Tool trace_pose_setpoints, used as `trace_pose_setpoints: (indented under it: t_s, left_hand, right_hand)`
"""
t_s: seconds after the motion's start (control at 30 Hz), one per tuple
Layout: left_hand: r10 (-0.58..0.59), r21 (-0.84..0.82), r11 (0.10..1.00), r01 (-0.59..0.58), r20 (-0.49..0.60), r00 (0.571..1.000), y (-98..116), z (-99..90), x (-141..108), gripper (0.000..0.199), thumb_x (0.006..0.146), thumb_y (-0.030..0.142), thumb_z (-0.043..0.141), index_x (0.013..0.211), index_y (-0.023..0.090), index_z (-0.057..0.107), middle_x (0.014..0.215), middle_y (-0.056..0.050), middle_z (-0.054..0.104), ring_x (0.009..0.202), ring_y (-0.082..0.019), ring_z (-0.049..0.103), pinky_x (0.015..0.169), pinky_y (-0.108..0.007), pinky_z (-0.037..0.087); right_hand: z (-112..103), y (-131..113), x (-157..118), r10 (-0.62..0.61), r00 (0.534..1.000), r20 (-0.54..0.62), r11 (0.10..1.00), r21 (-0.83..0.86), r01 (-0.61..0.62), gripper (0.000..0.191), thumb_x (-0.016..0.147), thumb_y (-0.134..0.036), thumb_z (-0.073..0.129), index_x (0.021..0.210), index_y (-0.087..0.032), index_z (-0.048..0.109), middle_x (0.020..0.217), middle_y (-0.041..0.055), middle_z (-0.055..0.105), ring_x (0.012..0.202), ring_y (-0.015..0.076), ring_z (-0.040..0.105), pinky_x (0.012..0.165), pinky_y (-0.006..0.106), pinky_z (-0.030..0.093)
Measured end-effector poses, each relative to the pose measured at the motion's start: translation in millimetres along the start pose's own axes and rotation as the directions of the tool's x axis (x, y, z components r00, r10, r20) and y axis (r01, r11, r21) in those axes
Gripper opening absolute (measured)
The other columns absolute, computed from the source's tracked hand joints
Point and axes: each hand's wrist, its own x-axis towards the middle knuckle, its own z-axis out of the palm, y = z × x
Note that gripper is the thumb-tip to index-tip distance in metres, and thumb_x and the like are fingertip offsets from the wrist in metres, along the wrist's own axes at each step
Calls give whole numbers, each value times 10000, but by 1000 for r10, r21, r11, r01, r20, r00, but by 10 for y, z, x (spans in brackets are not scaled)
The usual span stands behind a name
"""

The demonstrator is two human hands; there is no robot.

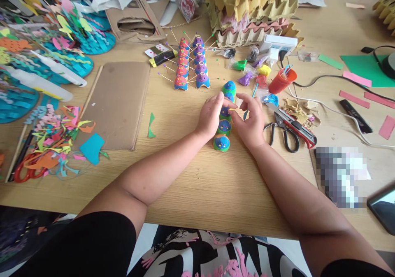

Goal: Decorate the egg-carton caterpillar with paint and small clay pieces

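A column of several blue and green egg-carton cups with small faces (221,142) stands on the wooden table in front of me. My left hand (212,116) rests at the left side of the column, its fingers reaching over the middle cups. My right hand (250,120) is at the right side, thumb and index finger bent toward a middle cup, with a tiny yellow piece (231,109) at the thumb tip. A thin blue tool (246,114) shows beside the right fingers. Behind to the left stand two rows of finished-looking cups, red (180,82) and purple (202,79), with sticks.
Pliers (291,142) and a red cutter (296,125) lie right of my right hand. An orange cup (279,81), clay packets (246,78) and a power strip (279,43) are behind. Cardboard (115,104) and paper scraps (57,137) lie left; egg trays (247,5) are at the back.
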Motion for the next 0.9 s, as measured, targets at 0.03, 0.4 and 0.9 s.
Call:
trace_pose_setpoints:
  t_s: [0.03,0.4,0.9]
  left_hand:
    - [4,0,1000,-4,-1,1000,6,2,-4,789,1015,773,243,722,253,760,933,-38,795,1093,-211,725,1110,-394,505]
    - [88,29,996,-88,10,996,-50,17,-10,627,1058,657,376,729,248,718,931,-32,775,1089,-220,699,1121,-436,491]
    - [98,-27,995,-98,-13,995,-154,24,14,489,1038,593,505,798,254,762,1002,-47,780,1108,-233,686,1080,-421,505]
  right_hand:
    - [1,5,-1,5,1000,2,1000,3,-5,380,902,-277,687,1279,-273,644,938,27,644,917,237,619,927,477,559]
    - [1,14,4,3,1000,-10,1000,-11,-3,409,887,-262,689,1291,-268,627,933,21,632,905,224,602,894,452,560]
    - [-38,-101,9,-32,995,-93,998,54,37,98,952,-281,702,1046,-258,718,836,-1,631,831,181,608,830,378,514]
